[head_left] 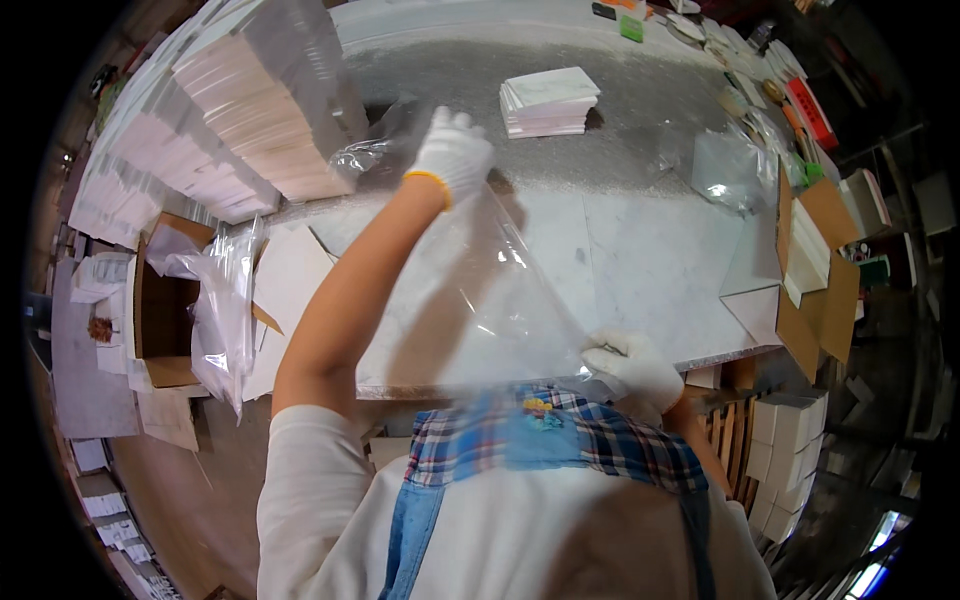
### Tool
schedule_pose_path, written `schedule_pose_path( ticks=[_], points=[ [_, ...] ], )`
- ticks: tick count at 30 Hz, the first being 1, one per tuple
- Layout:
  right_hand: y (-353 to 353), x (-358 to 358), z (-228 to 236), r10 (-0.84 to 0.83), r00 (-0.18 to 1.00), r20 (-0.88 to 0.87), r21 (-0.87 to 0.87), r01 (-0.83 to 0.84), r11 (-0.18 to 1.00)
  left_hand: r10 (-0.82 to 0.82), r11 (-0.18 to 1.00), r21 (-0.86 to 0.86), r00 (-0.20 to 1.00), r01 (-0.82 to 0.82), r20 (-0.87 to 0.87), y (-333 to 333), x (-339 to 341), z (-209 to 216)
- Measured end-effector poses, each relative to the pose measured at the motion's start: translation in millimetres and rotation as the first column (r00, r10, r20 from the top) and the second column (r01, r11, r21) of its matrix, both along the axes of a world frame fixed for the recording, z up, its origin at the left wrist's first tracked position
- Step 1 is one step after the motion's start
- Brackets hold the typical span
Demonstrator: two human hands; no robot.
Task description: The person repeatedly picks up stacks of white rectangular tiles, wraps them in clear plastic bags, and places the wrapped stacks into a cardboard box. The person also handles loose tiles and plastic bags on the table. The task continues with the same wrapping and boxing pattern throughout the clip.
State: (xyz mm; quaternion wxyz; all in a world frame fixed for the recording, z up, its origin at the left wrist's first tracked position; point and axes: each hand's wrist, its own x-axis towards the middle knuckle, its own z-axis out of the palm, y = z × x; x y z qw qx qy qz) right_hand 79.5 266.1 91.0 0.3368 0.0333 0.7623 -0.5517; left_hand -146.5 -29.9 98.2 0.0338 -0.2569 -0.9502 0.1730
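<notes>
Plaid bib (pixel 645 452) sits nearest at 6 o'clock; left hand (pixel 453 160) at 12 and right hand (pixel 634 370) at 4 each have the grip clamped on clear film (pixel 508 268), mid-dial above the surface (pixel 645 155), so best tension it evenly, clear of the white stack (pixel 545 105) at 1.

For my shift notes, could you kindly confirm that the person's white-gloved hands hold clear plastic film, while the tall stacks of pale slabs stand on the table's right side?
Not quite: the tall stacks of pale slabs stand on the left side of the table, as the head view shows. The white-gloved left hand and right hand do hold clear plastic film.
</notes>
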Motion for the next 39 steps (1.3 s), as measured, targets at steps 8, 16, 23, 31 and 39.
schedule_pose_path(
  ticks=[8,16,23,31,39],
  points=[
    [37,77,-67,0.259,0.779,-0.571,0.239,-0.144,0.960,-0.178,0.946,0.235,0.962,0.225,-0.206,113,19,-119],
    [50,116,-74,0.337,0.696,-0.634,0.379,-0.100,0.920,0.106,0.714,0.700,0.990,-0.009,-0.095,156,75,-134],
    [66,116,-134,0.433,0.605,-0.669,0.505,-0.058,0.861,0.058,0.768,0.640,0.997,-0.010,-0.054,154,110,-139],
    [43,85,-233,0.344,0.871,-0.351,0.534,-0.116,0.837,0.006,0.737,0.676,1.000,-0.007,0.004,159,153,-117],
    [34,79,-244,0.493,0.858,-0.141,0.742,-0.238,0.627,-0.065,0.729,0.683,0.998,0.047,0.001,144,170,-112]
  ],
)
